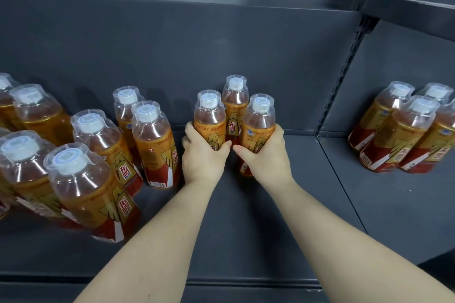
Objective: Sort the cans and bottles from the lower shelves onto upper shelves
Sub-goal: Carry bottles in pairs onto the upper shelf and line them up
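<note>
Three amber drink bottles with clear overcaps and gold-red labels stand close together at the middle of a dark grey shelf (246, 216). My left hand (203, 158) grips the left bottle (209, 118) around its label. My right hand (264, 157) grips the right bottle (258, 123) the same way. Between and behind them stands the third bottle (235, 101), held by neither hand. My thumbs nearly meet in front of it.
Several more of the same bottles (98, 145) crowd the left part of the shelf, the nearest one (154, 145) just left of my left hand. Another cluster (406, 130) stands on the adjoining shelf section at right, past a slotted upright (344, 76). A higher shelf edge (406, 7) juts out top right.
</note>
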